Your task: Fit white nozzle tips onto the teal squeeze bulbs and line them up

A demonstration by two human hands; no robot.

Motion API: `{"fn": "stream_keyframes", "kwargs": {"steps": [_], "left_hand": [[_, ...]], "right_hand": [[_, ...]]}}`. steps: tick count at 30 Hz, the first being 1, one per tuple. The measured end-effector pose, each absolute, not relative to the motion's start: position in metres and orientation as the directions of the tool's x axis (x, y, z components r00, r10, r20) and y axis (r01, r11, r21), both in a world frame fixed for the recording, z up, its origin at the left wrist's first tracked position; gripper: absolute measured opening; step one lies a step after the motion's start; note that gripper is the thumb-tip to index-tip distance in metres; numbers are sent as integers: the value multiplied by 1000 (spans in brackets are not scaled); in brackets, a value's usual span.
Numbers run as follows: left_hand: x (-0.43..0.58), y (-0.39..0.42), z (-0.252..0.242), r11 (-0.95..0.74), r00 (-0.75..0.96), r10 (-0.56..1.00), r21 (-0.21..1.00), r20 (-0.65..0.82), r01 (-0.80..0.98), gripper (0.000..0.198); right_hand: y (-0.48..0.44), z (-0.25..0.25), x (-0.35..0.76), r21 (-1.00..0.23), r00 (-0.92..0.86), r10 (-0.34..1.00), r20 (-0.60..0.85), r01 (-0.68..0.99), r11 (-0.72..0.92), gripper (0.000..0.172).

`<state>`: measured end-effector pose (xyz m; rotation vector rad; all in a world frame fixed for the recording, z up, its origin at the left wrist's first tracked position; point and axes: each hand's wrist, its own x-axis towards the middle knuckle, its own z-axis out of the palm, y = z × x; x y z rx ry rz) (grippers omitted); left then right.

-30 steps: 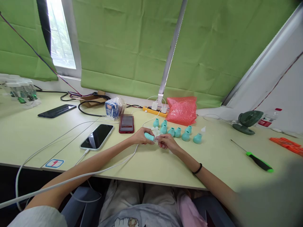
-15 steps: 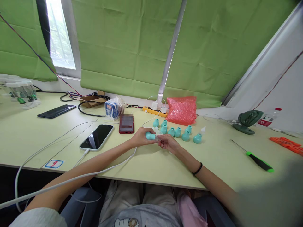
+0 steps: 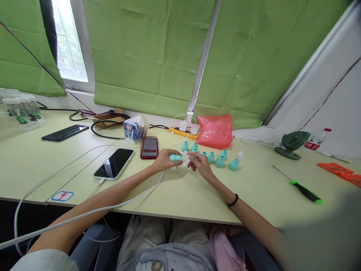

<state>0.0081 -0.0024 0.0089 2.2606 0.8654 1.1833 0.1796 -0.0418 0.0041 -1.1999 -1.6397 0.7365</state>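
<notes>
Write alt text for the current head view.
A person's left hand holds a teal bulb, their right hand close beside it, above a pale table. More teal bulbs stand nearby, with a red package behind and a screwdriver to the right.

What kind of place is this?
It might be a small workshop or office, though I can't be sure. There's a long table by a window, with a screwdriver, a power strip and several little teal bulb-shaped pieces on it.
</notes>
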Motion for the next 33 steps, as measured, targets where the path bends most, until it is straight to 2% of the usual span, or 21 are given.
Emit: {"fn": "stream_keyframes", "kwargs": {"steps": [3,5,7,10,13,16,20,23,26,29,33], "left_hand": [[6,0,10,-664,379,746,654,548,362,23],[5,1,11,-646,351,763,661,544,381,22],[4,1,13,-638,333,770,661,545,394,21],[3,1,13,-636,322,772,659,548,401,22],[4,1,12,-644,336,765,657,549,391,24],[5,1,10,-649,369,760,659,535,381,25],[5,3,8,-646,415,759,660,502,382,26],[4,6,7,-649,447,749,676,489,349,26],[3,11,6,-594,476,770,749,426,291,28],[2,14,6,-443,515,808,871,285,213,31],[1,13,7,-307,551,809,947,204,99,34]], "right_hand": [[-38,-1,187,-566,-132,842,523,685,458,30],[-36,-4,191,-392,-226,821,524,792,469,29],[-36,-7,192,-275,-301,821,485,839,470,32],[-36,-9,194,-186,-335,832,442,873,450,35],[-36,-10,195,-173,-337,841,424,881,441,34],[-34,-13,195,-160,-352,837,418,879,450,26],[-31,-15,194,-183,-341,830,442,871,455,20],[-32,-10,194,-249,-328,804,496,834,493,17],[-34,-2,195,-440,-261,813,521,734,518,17],[-36,3,195,-653,-174,849,499,569,500,22],[-37,4,194,-809,-131,897,421,393,437,31]]}}
